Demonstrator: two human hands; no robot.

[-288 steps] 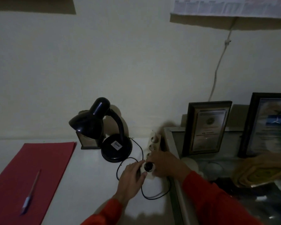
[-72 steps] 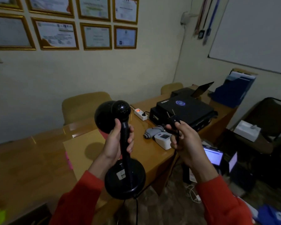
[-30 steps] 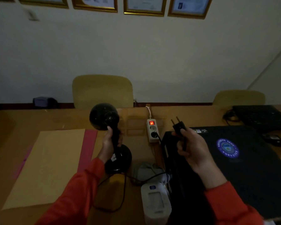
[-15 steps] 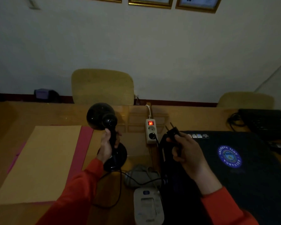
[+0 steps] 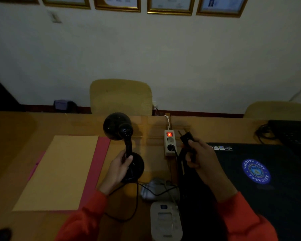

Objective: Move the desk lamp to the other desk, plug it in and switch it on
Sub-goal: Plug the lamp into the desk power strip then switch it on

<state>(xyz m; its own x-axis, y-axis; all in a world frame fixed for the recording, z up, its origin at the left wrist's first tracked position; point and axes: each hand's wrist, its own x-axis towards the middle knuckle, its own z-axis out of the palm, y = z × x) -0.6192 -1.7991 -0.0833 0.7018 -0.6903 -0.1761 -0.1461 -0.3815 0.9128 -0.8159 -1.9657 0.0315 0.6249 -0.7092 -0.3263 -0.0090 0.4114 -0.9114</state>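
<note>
We are viewing the wooden desk [image 5: 16, 145] from above; at the far left a tan envelope [image 5: 59, 173] is lying flat on a red folder [image 5: 97, 167]. Just right of these, we are gripping the black desk lamp [image 5: 123, 145] with the left hand [image 5: 119, 168]; the fingers are wrapping tightly around the lower part of the neck, just above the round base [image 5: 137, 166], which appears to be sitting on the desk; the dome shade [image 5: 116, 125] is facing away from us and is showing no light. The lamp's black cord [image 5: 137, 197] is trailing from the base toward us and looping across the desk. Further right, a white power strip [image 5: 170, 143] is lying on the desk with its red switch [image 5: 169, 134] glowing; the socket nearer the switch is standing free; the other is holding a black plug. Just right of the strip, we are holding the lamp's plug [image 5: 186, 137] in the right hand [image 5: 201, 159]; the fingers are closing firmly on the plug body, with the prongs pointing toward the wall and apart from the strip. At the far right a closed black laptop [image 5: 261, 180] is lying under our right forearm.
</note>
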